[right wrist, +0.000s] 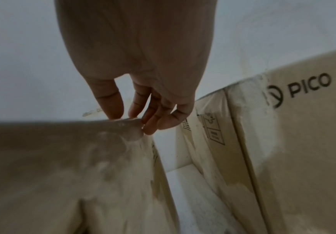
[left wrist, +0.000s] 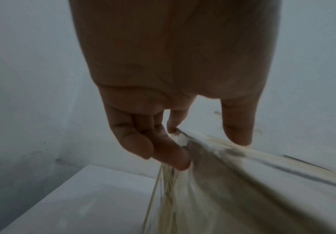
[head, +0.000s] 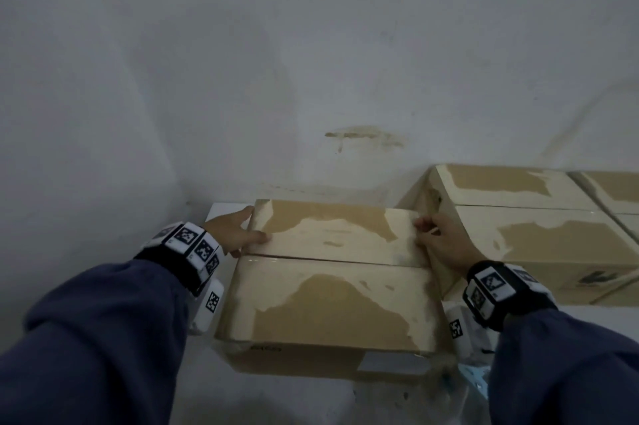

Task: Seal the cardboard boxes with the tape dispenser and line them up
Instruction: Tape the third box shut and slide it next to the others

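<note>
A cardboard box (head: pixel 332 286) with closed flaps, a seam across its top and glossy worn patches lies on the white table (head: pixel 221 210) against the wall. My left hand (head: pixel 238 230) grips its far left corner, thumb on top and fingers down the side. In the left wrist view the left hand (left wrist: pixel 209 148) pinches that corner of the box (left wrist: pixel 243 182). My right hand (head: pixel 435 234) holds the far right corner. In the right wrist view the right hand (right wrist: pixel 130 122) has its thumb on the box (right wrist: pixel 52 166) and its fingers curled at the edge. No tape dispenser is in view.
A second, taller box (head: pixel 539 227) marked PICO (right wrist: pixel 309 85) stands just right of my right hand, with a narrow gap of table (right wrist: pixel 183 174) between. Part of a third box (head: pixel 619 192) shows at the far right. The wall (head: pixel 311 78) closes off the back and left.
</note>
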Motion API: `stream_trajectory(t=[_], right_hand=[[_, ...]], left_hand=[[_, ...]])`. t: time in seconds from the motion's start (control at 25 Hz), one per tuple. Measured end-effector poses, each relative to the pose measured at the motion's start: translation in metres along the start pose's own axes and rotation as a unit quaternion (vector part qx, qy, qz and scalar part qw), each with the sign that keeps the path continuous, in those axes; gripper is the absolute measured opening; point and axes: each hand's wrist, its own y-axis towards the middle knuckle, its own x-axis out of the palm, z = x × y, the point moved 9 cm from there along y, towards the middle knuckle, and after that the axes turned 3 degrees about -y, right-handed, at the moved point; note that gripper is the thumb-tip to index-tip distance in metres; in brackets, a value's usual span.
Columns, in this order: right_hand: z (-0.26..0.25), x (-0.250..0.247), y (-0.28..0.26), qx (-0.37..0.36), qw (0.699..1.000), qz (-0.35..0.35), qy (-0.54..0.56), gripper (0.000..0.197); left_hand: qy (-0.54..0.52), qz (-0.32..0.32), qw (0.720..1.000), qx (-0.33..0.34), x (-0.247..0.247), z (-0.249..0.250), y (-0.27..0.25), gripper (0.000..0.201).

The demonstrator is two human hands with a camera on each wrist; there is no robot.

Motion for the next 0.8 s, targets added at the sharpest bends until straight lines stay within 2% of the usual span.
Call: stream_trajectory(t=[0.24, 0.44, 0.56, 0.68, 0.8], right_hand=[[-0.008, 0.003, 0.032, -0.002, 1.0, -0.003, -0.018, 0.028], [-0.01, 0.007, 0.051, 0.007, 0.998, -0.027, -0.047, 0.036], [-0.01, 0.005, 0.058, 0.01, 0.999, -0.03, -0.043, 0.043], [-0.018, 0.003, 0.065, -0.017, 0.995, -0.037, -0.088, 0.05], [-0.036, 0.011, 0.069, -0.068, 0.985, -0.076, -0.137, 0.046]], left_hand=[[-0.037, 0.001, 0.999, -0.019, -0.011, 0.002, 0.029, 0.081], [-0.058, 0.018, 0.998, -0.014, -0.016, 0.003, 0.044, 0.07], [-0.023, 0.025, 0.999, -0.034, -0.028, -0.003, 0.056, 0.096], [0.081, 0.091, 0.992, 0.044, -0.048, 0.018, 0.064, 0.114], [0.097, 0.059, 0.988, 0.101, -0.039, 0.042, 0.066, 0.098]])
